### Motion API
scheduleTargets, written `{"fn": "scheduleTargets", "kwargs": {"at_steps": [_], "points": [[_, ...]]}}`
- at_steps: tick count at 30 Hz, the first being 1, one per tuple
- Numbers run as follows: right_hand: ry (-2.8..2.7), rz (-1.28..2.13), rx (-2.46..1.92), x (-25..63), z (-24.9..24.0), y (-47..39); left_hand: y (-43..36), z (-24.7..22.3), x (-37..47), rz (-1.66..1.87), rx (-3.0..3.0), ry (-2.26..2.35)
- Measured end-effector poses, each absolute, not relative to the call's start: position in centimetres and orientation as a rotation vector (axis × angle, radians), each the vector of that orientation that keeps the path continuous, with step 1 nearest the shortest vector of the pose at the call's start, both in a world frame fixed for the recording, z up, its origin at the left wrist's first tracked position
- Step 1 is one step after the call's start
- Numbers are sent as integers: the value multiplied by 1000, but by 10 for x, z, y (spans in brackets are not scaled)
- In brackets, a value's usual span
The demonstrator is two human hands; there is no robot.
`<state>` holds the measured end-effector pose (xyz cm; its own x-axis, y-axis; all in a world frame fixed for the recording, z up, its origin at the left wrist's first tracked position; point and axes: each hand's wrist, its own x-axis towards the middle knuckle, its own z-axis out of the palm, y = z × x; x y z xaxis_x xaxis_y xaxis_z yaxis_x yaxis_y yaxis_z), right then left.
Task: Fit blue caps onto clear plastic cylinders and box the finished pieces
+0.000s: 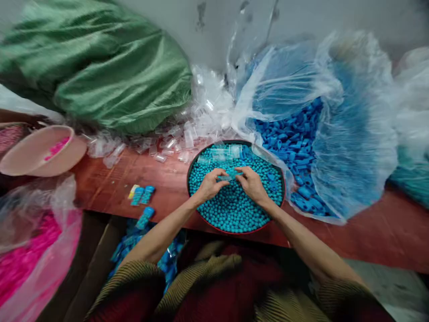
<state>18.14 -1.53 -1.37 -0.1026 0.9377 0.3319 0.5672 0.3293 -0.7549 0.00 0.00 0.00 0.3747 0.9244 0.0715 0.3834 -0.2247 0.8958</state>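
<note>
My left hand [212,184] and my right hand [252,184] are over a round tray [283,190] full of turquoise beads [231,214]. Between my fingertips is a small clear plastic container [225,177], blurred against the beads. My left thumb and fingers pinch one end of it. At its other end the right fingers are closed, apparently on the same container; whether they also hold a cap is too blurred to tell. Several more clear containers [219,154] lie on the beads at the tray's far side. Some blue caps [272,178] rest among the beads at the right.
Blue caps [288,138] spill from a plastic bag at right. Clear containers [187,136] are heaped behind, beside a green sack [117,67]. Filled containers [142,195] stand on the red table [114,179]. At left are a pink bowl [30,156], a bag of pink pieces [30,255] and another person's hand [36,120].
</note>
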Motion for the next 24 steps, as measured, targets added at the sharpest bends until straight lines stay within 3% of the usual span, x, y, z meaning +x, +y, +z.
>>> {"fn": "scheduleTargets", "kwargs": {"at_steps": [10, 15, 24], "points": [[-1722, 505, -1323, 174, -9, -34, -12, -1, -12, 803, 1577, 1113], [-1690, 628, -1378, 170, -8, -41, -17, 4, -13, 963, 1103, 1040], [-880, 1363, -1288, 171, 7, -38, -19, 2, 15, 1167, 551, 1048]]}}
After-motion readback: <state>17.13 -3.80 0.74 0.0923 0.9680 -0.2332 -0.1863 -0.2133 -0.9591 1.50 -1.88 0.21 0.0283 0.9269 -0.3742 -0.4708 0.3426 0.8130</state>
